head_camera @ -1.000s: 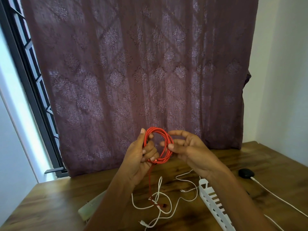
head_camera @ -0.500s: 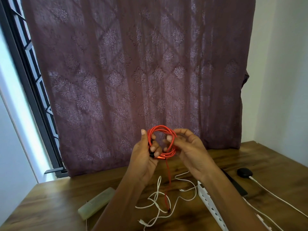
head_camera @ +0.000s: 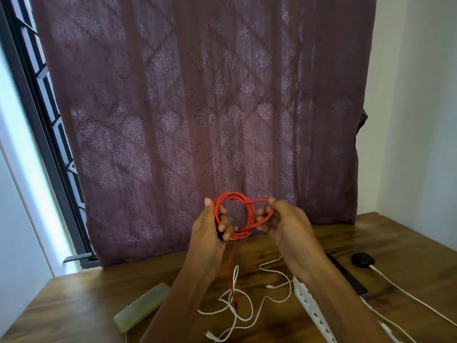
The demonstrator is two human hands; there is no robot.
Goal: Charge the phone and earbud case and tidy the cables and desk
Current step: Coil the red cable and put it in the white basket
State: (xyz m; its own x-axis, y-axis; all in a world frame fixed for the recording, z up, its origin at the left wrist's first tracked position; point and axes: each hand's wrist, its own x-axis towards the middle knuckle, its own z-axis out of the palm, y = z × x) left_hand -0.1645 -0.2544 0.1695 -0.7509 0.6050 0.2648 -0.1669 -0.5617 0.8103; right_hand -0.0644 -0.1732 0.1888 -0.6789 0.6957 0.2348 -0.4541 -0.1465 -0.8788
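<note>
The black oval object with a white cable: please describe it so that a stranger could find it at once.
Start at the wooden desk and go to its right side, near the white wall. There lies a small black earbud case, glossy and rounded, with a white cable leaving it toward the front. The flat black phone beside it is long and rectangular.

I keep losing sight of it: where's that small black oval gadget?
The small black oval gadget sits on the wooden desk at far right, beyond the right hand, a white cable attached.

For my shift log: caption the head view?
Both hands, left hand and right hand, coil red cable above wooden desk.
</note>
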